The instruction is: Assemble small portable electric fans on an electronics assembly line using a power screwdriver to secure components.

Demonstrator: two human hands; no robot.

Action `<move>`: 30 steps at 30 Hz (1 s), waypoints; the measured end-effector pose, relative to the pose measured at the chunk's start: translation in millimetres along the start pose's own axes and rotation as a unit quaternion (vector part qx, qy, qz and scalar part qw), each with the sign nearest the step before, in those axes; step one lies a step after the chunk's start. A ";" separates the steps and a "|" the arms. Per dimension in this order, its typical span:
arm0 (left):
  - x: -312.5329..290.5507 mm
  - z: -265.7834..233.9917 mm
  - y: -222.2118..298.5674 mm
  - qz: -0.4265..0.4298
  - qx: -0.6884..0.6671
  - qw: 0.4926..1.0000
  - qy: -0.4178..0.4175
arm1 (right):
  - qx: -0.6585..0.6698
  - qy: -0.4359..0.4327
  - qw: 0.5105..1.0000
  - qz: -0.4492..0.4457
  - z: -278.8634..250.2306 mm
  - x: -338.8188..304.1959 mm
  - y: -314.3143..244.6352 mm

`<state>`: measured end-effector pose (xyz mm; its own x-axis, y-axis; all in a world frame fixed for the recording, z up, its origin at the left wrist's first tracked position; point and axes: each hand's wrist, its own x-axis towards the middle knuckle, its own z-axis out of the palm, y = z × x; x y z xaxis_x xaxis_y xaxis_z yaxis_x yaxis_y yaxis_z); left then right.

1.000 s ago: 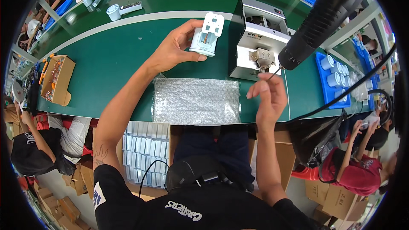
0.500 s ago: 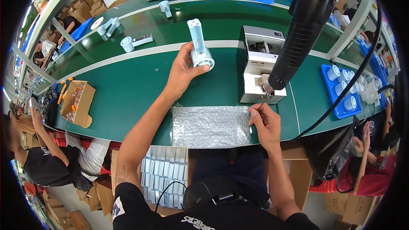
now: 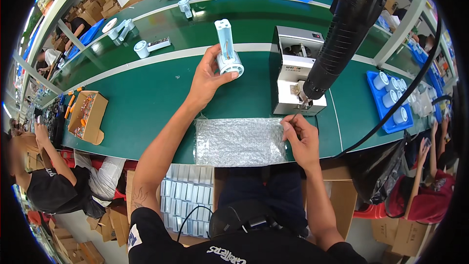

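Head view looks steeply down, close above green bench (image 3: 146,102); fisheye-bent edges.

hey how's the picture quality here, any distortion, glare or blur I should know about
Head view: strong fisheye, so the green table edges and its white stripe bow toward the black rim; lighting is even overhead, with soft shadows; mild sheen on the bubble wrap and the metal machine; the left hand and its white plastic part are sharp; the black hanging tool looms large; people at the edges are stretched.
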<state>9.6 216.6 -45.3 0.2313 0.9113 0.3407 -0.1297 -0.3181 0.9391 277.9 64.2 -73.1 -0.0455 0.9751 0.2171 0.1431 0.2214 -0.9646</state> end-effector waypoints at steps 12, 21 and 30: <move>-3.2 3.2 1.6 -0.001 0.005 1.000 -0.009 | 0.015 -0.001 1.000 0.000 -0.6 -2.1 1.2; -5.2 -1.3 22.2 -0.033 -0.027 0.991 -0.130 | 0.055 0.096 0.994 -0.011 1.6 -5.0 -4.4; -24.4 18.8 35.0 -0.091 -0.024 0.898 -0.431 | 0.086 0.150 0.938 -0.300 -8.0 76.8 -108.7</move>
<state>17.5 178.2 -19.9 0.9097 0.4008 0.1085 -0.0498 -0.1540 0.9868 266.8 115.0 49.7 0.2169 0.6404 0.7368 0.0177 0.7521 -0.6589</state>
